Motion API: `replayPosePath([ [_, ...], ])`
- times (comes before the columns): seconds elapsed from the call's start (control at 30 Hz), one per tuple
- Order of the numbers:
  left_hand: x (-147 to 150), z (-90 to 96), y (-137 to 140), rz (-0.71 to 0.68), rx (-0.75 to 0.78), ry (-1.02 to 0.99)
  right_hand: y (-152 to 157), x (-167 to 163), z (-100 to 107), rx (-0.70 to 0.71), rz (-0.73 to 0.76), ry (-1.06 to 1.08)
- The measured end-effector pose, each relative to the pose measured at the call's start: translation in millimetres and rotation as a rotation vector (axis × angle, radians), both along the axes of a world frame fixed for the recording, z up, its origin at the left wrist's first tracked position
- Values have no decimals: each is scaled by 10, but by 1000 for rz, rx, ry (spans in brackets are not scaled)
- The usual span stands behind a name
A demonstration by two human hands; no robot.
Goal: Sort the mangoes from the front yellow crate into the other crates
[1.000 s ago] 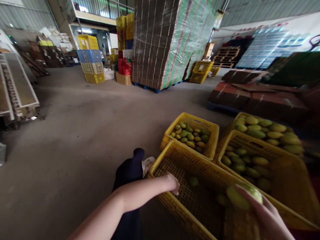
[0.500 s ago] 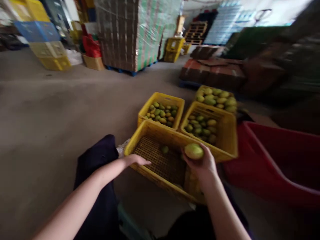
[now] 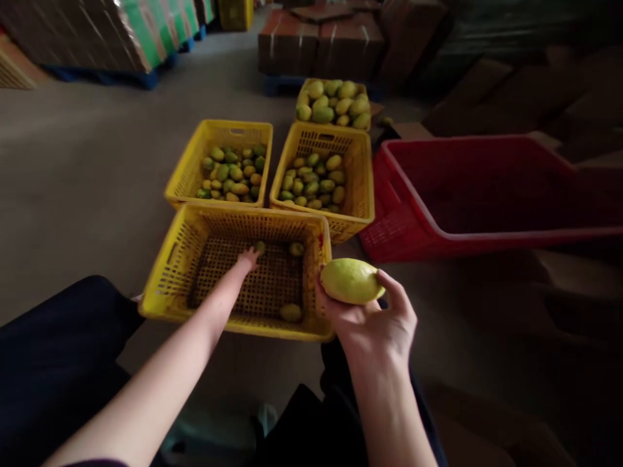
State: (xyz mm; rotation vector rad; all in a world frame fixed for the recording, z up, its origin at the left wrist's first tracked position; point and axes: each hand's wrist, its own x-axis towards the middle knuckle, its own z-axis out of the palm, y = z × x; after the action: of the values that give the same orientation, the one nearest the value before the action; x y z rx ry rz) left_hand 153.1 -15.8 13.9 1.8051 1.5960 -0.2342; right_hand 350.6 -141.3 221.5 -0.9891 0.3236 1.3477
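In my right hand (image 3: 372, 318) is a large yellow-green mango (image 3: 351, 281), fingers and thumb wrapped round its ends, held up just off the right end of a yellow plastic crate (image 3: 163, 272). Deep inside that crate, my left hand (image 3: 249, 258) stretches its fingers to a small, dark green mango (image 3: 260, 248). The fingertips seem to touch it and partly cover it. On the same slatted bottom lie another small mango (image 3: 296, 249) near the back right and a yellowish mango (image 3: 291, 312) near the front right.
Behind stand two yellow crates, left (image 3: 175, 175) and right (image 3: 363, 185), with several mangoes each. A fuller crate of mangoes (image 3: 333, 104) is farther back. A big red tub (image 3: 403, 224) is at right. Cartons (image 3: 318, 45) and a wrapped pallet load (image 3: 111, 32) stand beyond.
My view has swung right and down. My left hand has gone from the crate's near rim down to the small mango inside. My right hand has moved rightward out of the crate, still holding its mango.
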Motion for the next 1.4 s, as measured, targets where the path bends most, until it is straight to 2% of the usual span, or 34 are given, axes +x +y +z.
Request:
replayPosePath([
  [0.1,290,-402,369,26,-9,83,-90,206,-35,2,-74,-27],
  [0.2,380,-683,497,73,-33,99,-176,324,-123,31,-65,-74],
  [0.3,364,-801,524,132,-62,68,-229,372,-187,37,-27,-84],
  [0.43,247,-760,423,243,-139,-29,-217,356,-170,33,-43,-35],
  [0.53,92,-567,225,328,-230,-174,-165,302,-122,69,-52,-6],
  [0.63,-117,-182,4,353,-275,-356,-81,188,-63,88,-47,-3],
  [0.73,-386,420,-165,308,-293,-583,14,-1,-4,44,-45,42],
  [0.8,-607,915,-259,240,-319,-805,52,-147,11,29,4,26],
  [0.87,-852,1427,-378,204,-339,-1024,51,-283,-7,59,98,-84],
  [0.97,-1180,2065,-633,310,-414,-1354,10,-429,-91,116,280,-209],
  [1.03,-1312,2295,-783,439,-451,-1570,19,-489,-189,102,388,-274],
  [1.1,-1375,2333,-845,609,-498,-1711,79,-539,-318,74,433,-304],
  [1.2,-1382,2134,-827,952,-579,-1846,180,-625,-502,33,363,-292],
  [1.23,-1362,2045,-827,1095,-581,-1866,194,-654,-539,52,370,-272],
  [1.3,-1299,1904,-864,1323,-467,-1983,194,-718,-560,68,384,-197],
  [1.33,-1265,1864,-899,1364,-447,-2017,186,-758,-545,71,389,-160],
  [1.4,-1211,1846,-979,1354,-425,-2084,173,-865,-483,84,408,-104],
])
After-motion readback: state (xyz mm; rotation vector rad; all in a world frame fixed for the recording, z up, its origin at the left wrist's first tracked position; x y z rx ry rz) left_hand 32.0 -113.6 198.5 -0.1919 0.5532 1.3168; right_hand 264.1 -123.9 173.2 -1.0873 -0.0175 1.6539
